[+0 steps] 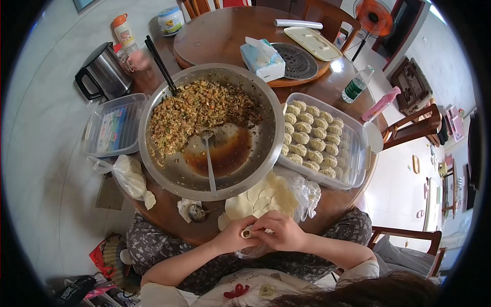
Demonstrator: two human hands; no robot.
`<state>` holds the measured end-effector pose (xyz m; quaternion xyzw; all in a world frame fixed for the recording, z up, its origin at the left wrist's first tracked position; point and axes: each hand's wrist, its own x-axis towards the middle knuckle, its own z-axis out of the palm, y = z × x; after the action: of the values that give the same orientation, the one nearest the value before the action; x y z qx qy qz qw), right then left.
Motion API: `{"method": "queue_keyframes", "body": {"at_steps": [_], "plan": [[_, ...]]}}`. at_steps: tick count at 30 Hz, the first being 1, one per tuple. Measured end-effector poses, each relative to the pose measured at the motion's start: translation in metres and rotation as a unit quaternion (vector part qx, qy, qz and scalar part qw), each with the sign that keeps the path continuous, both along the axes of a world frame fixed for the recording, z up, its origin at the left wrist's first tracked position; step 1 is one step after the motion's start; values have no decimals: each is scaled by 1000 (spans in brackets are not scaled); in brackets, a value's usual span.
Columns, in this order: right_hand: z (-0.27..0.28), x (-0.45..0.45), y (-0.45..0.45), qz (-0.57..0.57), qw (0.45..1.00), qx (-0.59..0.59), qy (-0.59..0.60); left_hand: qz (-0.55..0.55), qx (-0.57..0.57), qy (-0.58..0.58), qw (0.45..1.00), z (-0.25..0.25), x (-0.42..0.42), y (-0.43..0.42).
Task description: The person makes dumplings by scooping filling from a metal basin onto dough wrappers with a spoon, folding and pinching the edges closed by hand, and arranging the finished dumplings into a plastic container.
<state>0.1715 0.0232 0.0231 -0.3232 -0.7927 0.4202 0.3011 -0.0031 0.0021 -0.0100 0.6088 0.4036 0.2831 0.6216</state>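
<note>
At the far left, an electric kettle (110, 69) was seen behind a clear plastic container (134, 146), with a knotted plastic bag (130, 176) set nearer the lap. Beside these, a wide metal bowl (163, 181) was partly filled with chopped filling (189, 107), heaped toward its far side; chopsticks (161, 66) were stood in it, and a spoon (210, 163) was leaned on the near rim. In front of the bowl, pale round wrappers (261, 199) were spread in an overlapping pile.

Just above the lap, a small dumpling (246, 234) was cradled in the curled fingers of the left hand (232, 238), and its edge was pinched between the thumb and fingers of the right hand (280, 230). A small round gap was left at its top, so the pleating and closing of the wrapper was judged to be in hand. For the next pinch, a slight turn and light, even pressure seemed to be called for, lest the dough be torn.

To the right, pleated dumplings (318, 133) were lined up in a clear storage box (364, 153).
</note>
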Motion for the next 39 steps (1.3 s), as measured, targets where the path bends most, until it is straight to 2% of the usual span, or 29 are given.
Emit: {"method": "queue_keyframes", "body": {"at_steps": [5,11,23,26,32,35,39], "plan": [[7,-3,-2,-13,1000,-1,-12,59,2,-1,998,-3,3,-3],[1,-6,-5,-36,998,45,-25,86,50,64,993,7,6,-3],[-4,-7,-5,-43,996,73,-20,77,69,50,993,3,8,-4],[-3,-6,-5,-50,997,57,-23,67,38,21,997,0,7,-3],[-1,3,8,-35,998,-44,25,41,-92,-116,988,-7,3,-1],[4,6,12,-62,996,-58,21,27,-108,-184,977,1,3,1],[6,6,11,-44,997,-49,28,10,-129,-234,964,-3,2,2]]}}
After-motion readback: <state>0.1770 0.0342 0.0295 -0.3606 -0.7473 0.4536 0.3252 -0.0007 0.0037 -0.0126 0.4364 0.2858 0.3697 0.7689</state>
